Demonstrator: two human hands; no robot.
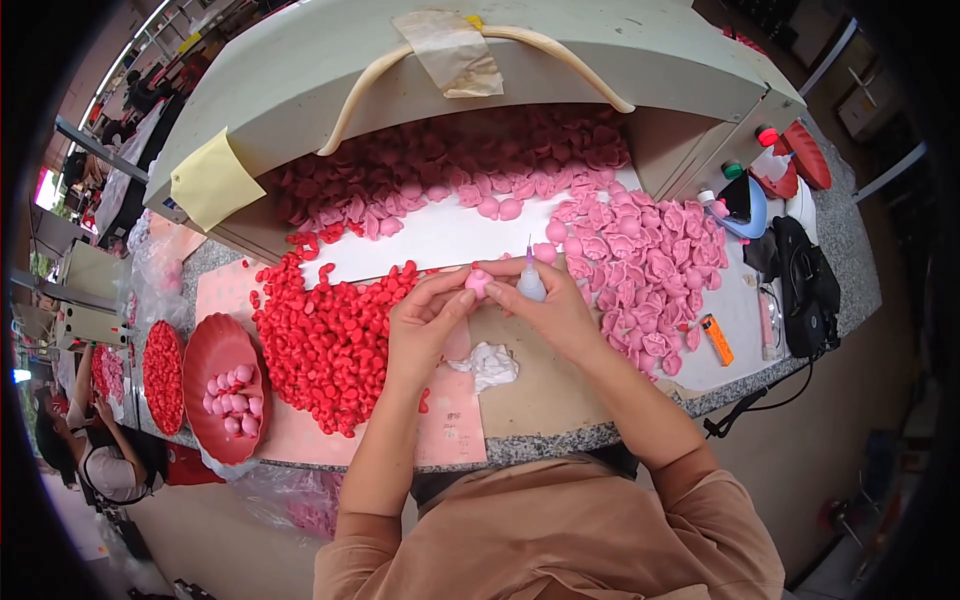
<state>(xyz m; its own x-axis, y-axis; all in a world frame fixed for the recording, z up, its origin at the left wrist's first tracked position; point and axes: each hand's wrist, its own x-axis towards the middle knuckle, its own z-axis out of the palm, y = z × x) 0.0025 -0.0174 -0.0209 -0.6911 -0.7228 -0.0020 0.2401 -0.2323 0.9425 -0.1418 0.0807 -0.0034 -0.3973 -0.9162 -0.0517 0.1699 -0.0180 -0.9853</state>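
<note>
Above the middle of the table, a small round pink piece with a bit of red on top (478,282) is pinched between the fingertips of both hands. My left hand (428,318) closes on it from the left, my right hand (556,318) from the right. A small squeeze bottle with a purple needle tip (531,280) sits between my right thumb and forefinger, needle up. Left of my hands spreads a big heap of glossy red pieces (330,340). On the right lies a heap of pink petal-shaped pieces (645,265).
A grey hood-like box (690,75) arches over more pink pieces at the back. A red scalloped dish (225,440) holds round pink pieces at left. A crumpled white tissue (490,367) lies near the front edge. An orange lighter (717,340) and black pouch (803,285) are at right.
</note>
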